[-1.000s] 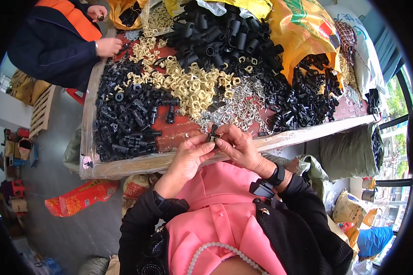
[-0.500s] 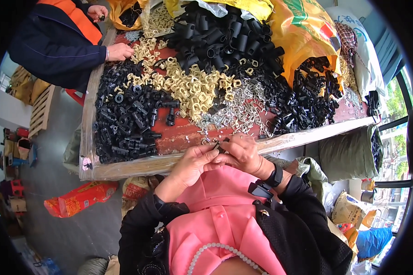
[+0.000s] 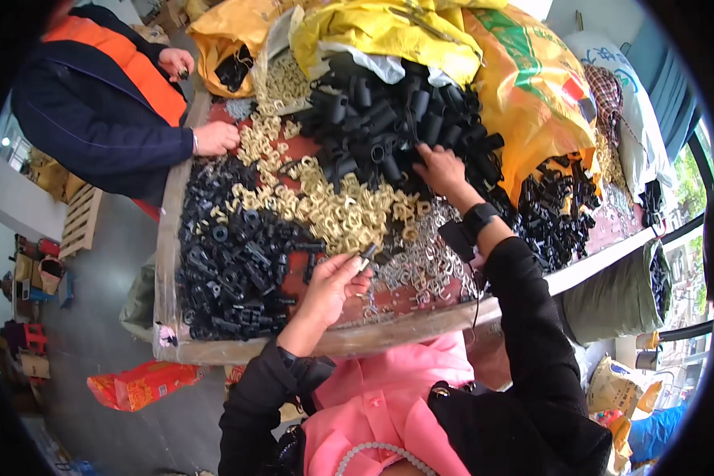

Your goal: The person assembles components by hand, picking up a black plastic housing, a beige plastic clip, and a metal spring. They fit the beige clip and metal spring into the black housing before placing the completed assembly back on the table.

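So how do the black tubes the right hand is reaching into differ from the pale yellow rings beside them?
The black tubes are long, dark cylinders piled high under the right hand; the yellow rings are short, pale loops spread in a flatter layer. The tubes look bulkier than the rings. Both lie loose on the table.

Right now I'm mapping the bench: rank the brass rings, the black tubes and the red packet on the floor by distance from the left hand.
1. Brass rings, just above the left hand.
2. Black tubes, farther up the table.
3. Red packet, down-left on the floor.

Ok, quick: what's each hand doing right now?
Left hand: shut on a small part.
Right hand: reaching into the black tubes; grip cannot be told.
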The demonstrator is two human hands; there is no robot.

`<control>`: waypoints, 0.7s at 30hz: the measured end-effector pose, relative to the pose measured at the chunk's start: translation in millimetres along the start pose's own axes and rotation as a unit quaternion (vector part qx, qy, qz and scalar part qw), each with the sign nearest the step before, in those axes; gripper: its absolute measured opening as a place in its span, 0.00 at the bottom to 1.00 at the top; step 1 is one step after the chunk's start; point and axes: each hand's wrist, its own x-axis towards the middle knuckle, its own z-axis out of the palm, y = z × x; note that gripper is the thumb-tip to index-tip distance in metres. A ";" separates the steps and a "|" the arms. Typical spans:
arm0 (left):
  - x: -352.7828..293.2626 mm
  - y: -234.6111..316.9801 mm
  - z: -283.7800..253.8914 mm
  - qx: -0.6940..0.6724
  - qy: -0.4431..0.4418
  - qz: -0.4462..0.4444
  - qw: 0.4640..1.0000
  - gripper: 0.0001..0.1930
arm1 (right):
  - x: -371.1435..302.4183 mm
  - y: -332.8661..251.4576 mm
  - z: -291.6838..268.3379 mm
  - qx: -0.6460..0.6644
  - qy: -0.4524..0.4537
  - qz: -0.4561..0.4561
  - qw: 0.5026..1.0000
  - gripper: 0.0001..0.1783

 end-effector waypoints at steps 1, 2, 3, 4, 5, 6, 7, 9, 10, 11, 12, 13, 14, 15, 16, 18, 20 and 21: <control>2.9 3.4 2.6 0.005 -0.002 0.009 1.000 0.10 | 4.1 -3.7 3.3 -0.030 -0.048 0.032 0.998 0.16; 1.5 2.2 5.2 0.038 0.003 0.026 0.999 0.10 | 2.5 -8.5 4.5 -0.060 -0.100 0.065 0.991 0.18; -0.2 0.9 7.7 0.071 0.009 0.040 0.997 0.10 | 1.4 -11.0 4.8 -0.089 -0.153 0.099 0.979 0.19; -1.4 0.4 8.9 0.103 0.014 0.054 0.993 0.11 | 0.8 -11.0 4.1 -0.089 -0.149 0.099 0.980 0.19; -2.6 1.0 9.0 0.104 0.012 0.055 0.993 0.11 | -1.1 -9.7 3.0 -0.080 -0.132 0.095 0.983 0.20; -4.6 1.2 8.5 0.098 0.006 0.059 0.993 0.12 | -4.7 -7.3 1.6 -0.071 -0.116 0.091 0.986 0.20; -6.8 1.3 7.8 0.091 0.001 0.062 0.994 0.13 | -9.4 -5.3 -1.7 -0.063 -0.101 0.087 0.989 0.21; -13.6 -0.1 5.7 0.079 -0.002 0.064 0.995 0.13 | -27.6 -0.9 -16.9 0.063 -0.089 0.086 0.990 0.21; -17.3 0.4 4.3 0.060 0.000 0.059 0.996 0.13 | -39.3 -0.6 -27.5 0.189 -0.076 0.082 0.976 0.22; -20.9 1.2 3.9 0.041 0.003 0.054 0.998 0.13 | -51.3 -3.0 -37.4 0.313 -0.064 0.078 0.944 0.22; -25.9 1.5 5.5 0.022 0.006 0.049 0.999 0.13 | -64.6 -10.5 -52.3 0.313 -0.070 0.076 0.944 0.22; -28.7 0.6 8.9 0.017 0.005 0.044 0.999 0.13 | -80.7 -17.8 -70.8 0.425 -0.124 0.080 0.893 0.21; -31.3 0.8 12.3 0.007 -0.003 0.043 0.999 0.13 | -94.4 -25.5 -85.6 0.532 -0.175 0.083 0.824 0.20; -34.3 1.5 15.7 -0.003 -0.011 0.041 0.999 0.13 | -105.9 -34.1 -97.7 0.531 -0.181 0.085 0.823 0.20; -38.6 1.7 20.5 -0.012 -0.021 0.039 0.999 0.13 | -118.2 -42.8 -110.9 0.567 -0.209 0.071 0.794 0.19; -47.9 2.4 29.8 -0.014 -0.036 0.030 0.999 0.13 | -137.3 -55.3 -125.0 0.634 -0.265 0.043 0.725 0.16; -59.2 4.3 38.4 -0.008 -0.071 0.026 0.997 0.13 | -147.9 -60.7 -129.9 0.617 -0.262 0.021 0.742 0.16; -64.6 2.9 40.4 -0.010 -0.069 0.024 0.997 0.13 | -152.2 -62.7 -131.9 0.599 -0.255 -0.004 0.759 0.17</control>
